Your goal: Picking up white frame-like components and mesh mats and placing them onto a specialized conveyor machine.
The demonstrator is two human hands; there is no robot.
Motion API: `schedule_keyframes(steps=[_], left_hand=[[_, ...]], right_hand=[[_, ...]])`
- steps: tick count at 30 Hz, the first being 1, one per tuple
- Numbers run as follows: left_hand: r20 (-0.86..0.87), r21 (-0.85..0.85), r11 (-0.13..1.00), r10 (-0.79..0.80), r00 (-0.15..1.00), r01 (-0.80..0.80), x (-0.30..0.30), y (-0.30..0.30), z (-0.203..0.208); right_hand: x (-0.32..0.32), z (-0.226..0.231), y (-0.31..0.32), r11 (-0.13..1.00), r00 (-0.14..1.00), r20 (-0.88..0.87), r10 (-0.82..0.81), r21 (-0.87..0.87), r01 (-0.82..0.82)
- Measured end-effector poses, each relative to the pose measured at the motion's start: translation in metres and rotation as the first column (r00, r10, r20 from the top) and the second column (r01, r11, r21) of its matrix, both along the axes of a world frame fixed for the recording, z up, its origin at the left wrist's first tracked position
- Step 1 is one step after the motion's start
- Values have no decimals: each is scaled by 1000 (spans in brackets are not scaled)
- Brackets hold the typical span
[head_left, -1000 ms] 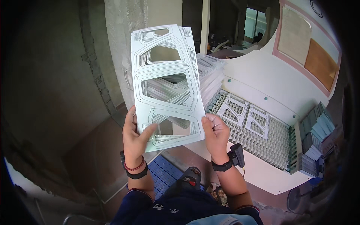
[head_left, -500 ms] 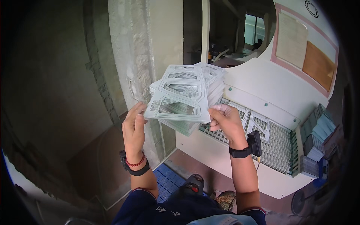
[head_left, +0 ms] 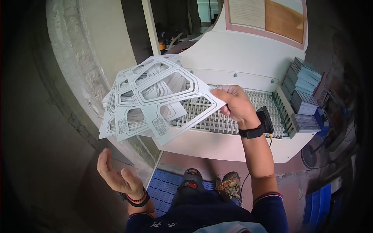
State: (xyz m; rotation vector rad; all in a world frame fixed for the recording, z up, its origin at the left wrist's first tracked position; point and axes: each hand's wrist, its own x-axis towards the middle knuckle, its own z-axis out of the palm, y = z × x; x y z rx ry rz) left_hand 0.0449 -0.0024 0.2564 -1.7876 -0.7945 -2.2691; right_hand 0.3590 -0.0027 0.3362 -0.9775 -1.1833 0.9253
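My right hand (head_left: 235, 103) pinches the right corner of a thin white cut-out panel (head_left: 165, 134) with large angular openings and fine dark lines. That panel slants down to the left over the rollers and across a fanned pile of similar white panels (head_left: 123, 132). My left hand (head_left: 122, 178) is below the pile, off the panels, palm turned up and fingers apart, holding nothing. What bears the pile is hidden beneath it.
A white machine with a bed of toothed rollers (head_left: 248, 101) stands in front. Racks with stacked thin boards (head_left: 305, 103) stand at its right end. A concrete pillar (head_left: 74, 58) rises at left. A blue mat (head_left: 165, 188) and a fan (head_left: 309, 156) are on the floor.
My left hand has left the panel's edge and dropped lower. My right hand has swung the panel askew over the pile. The view has turned right; panels on the rollers no longer show there.
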Motion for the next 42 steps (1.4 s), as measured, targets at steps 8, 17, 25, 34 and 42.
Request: schedule_keyframes(steps=[8,17,25,34,42], left_hand=[[113,-484,600,-679,725,637,52,-5,-56],[69,-684,426,-770,634,592,80,12,-101],[-24,-751,467,-726,687,467,70,15,-121],[9,-776,473,-653,758,417,55,32,-121],[94,-490,833,-242,966,257,-19,35,-59]], right_hand=[[145,-108,-152,866,852,-242,-465,74,494],[283,-256,-186,464,490,201,-848,-164,871],[221,-226,-148,406,-98,916,-389,266,874],[281,-236,-111,688,-17,914,-405,317,653],[285,-221,-27,660,180,877,-445,186,728]])
